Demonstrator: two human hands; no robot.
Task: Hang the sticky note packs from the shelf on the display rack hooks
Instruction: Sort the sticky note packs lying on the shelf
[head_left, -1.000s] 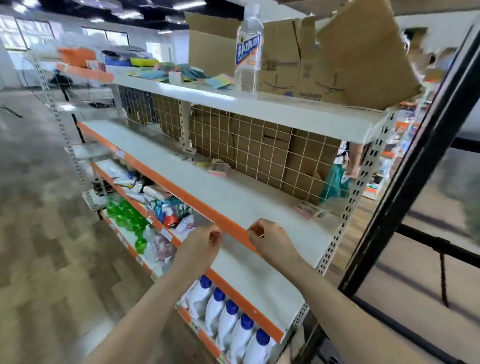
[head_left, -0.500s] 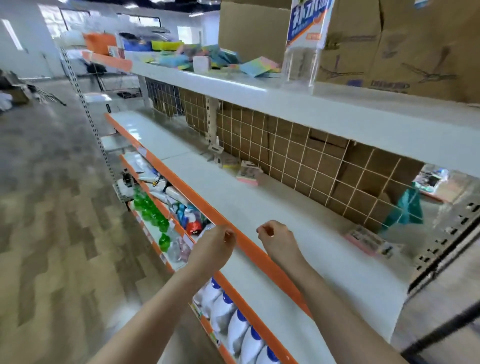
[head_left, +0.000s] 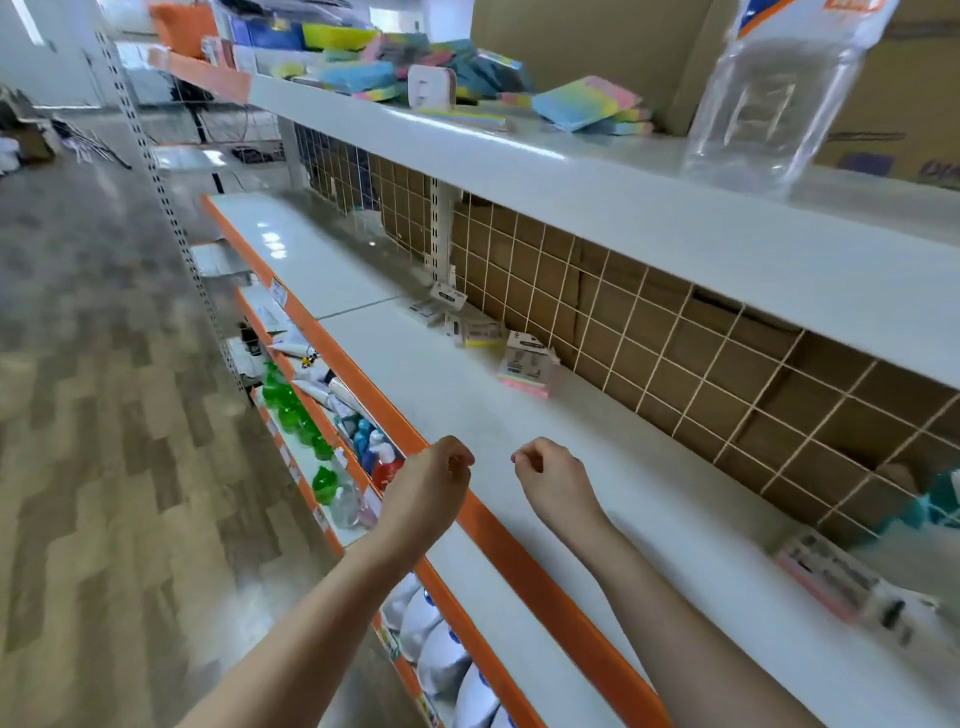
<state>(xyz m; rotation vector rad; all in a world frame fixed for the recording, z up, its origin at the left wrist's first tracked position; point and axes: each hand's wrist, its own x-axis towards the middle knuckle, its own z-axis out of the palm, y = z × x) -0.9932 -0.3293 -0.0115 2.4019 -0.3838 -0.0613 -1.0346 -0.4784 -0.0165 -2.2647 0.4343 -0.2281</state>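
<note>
The white shelf (head_left: 597, 499) with its orange front edge runs from lower right up toward the far left, and a wire grid panel (head_left: 649, 332) with brown cardboard behind it backs the shelf. Above it sits a second white shelf (head_left: 623, 197), carrying a clear plastic bottle (head_left: 774, 98) at the right and a heap of bright sponges (head_left: 582, 106) farther left.

My left hand (head_left: 434, 486) hangs over the orange edge with the fingers curled in and nothing held. My right hand (head_left: 550, 480) is over the white shelf surface just beside it, fingers likewise curled and holding nothing (the two fists are near each other but apart).

The sticky note packs lie at the back of the shelf, close to the grid. One pack (head_left: 527, 364) with a pink and yellow lower edge stands nearest, well ahead of my hands. Two more small packs (head_left: 470, 330) sit just beyond it, touching or nearly so. Another pack (head_left: 841, 584) lies flat on the shelf far to my right, blurred.

Below, the lower shelves hold green bottles (head_left: 291, 410) and white bottles with blue caps (head_left: 441, 654).
</note>
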